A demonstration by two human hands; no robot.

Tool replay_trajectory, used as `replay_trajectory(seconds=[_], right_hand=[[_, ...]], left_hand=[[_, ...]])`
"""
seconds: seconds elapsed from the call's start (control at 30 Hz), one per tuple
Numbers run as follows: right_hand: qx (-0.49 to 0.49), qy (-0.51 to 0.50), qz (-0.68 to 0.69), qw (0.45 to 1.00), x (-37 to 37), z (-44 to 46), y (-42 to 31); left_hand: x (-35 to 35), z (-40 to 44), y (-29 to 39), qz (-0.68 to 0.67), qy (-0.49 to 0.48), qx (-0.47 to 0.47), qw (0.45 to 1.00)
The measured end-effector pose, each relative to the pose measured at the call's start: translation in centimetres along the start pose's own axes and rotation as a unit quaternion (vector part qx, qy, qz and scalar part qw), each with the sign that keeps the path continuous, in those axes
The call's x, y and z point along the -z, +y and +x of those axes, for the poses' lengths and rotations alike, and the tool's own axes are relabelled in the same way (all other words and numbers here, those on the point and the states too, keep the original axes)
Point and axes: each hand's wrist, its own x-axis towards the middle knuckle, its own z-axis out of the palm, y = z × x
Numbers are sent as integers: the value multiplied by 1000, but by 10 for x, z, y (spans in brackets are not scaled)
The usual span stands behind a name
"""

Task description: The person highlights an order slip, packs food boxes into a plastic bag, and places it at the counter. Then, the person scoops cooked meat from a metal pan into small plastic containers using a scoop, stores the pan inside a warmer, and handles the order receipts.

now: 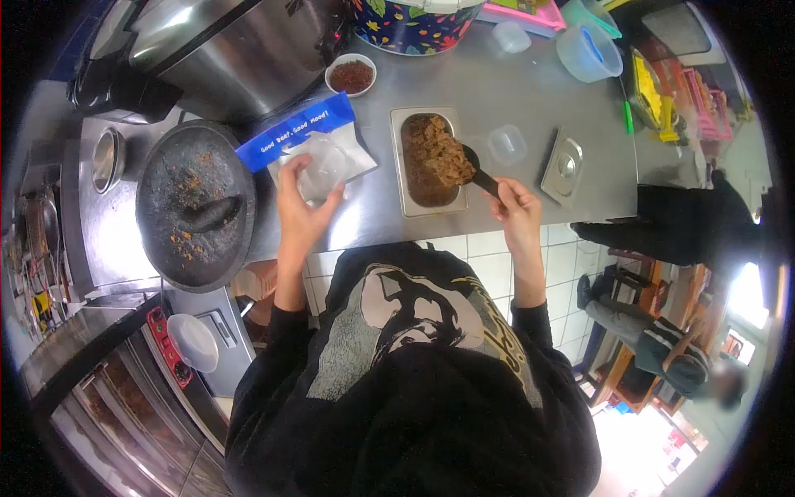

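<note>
My left hand (305, 203) has its fingers and thumb around a small clear plastic container (325, 170), at the white paper with a blue printed band (298, 130). My right hand (517, 211) grips the handle of a black spoon (482, 176). The spoon's head reaches into a rectangular steel pan (397, 157), against a heap of brown shredded food (439, 149) that looks like cooked meat. Brown liquid or sauce shows in the lower part of the pan.
Right of the pan are another clear container (507, 145) and a steel lid (566, 170). A stone mortar (149, 215) with a pestle stands left. Behind are a bowl of reddish-brown bits (351, 76), a steel appliance (240, 50) and a patterned tub (414, 29). People are at right.
</note>
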Motion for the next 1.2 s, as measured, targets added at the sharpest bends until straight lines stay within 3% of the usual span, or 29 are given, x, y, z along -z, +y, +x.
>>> replay_trajectory(seconds=[0.03,0.1,0.13,0.2,0.23,0.3,0.4,0.73,0.93,1.0,1.03,1.1,1.13,1.2], right_hand=[[0,-1,-1,1000,1,1,-5],[-4,-3,-44,999,3,1,-17],[-5,-4,-44,999,5,2,-23],[16,-39,-62,997,9,6,-38],[16,-40,-63,997,11,7,-47],[14,-57,-100,993,12,10,-65],[21,-82,-124,989,13,13,-91],[-22,-154,-198,968,1,32,-140],[7,-135,-281,950,-30,29,-127],[55,-80,-416,904,-51,10,-130],[55,-79,-416,904,-54,5,-124],[316,-94,-505,798,-56,-4,-102],[316,-93,-504,798,-58,-11,-93],[418,-100,-617,659,-59,-22,-76]], left_hand=[[0,-2,12,0,1,1,1000],[-2,-6,36,-228,-25,92,969],[-4,-5,40,-228,-24,93,969],[-11,2,44,-211,-72,-31,974],[-14,8,45,-212,-71,-31,974],[-21,21,49,-151,-114,-130,973],[-22,40,67,-90,-140,-181,969],[-60,60,79,-68,-211,-228,948],[-68,47,88,-71,-166,-214,960],[-69,44,92,-20,-144,-196,970],[-72,43,92,-21,-145,-196,970],[-81,38,89,-82,-116,-148,979],[-82,38,90,-82,-116,-149,978],[-85,38,94,-84,-63,-133,985]])
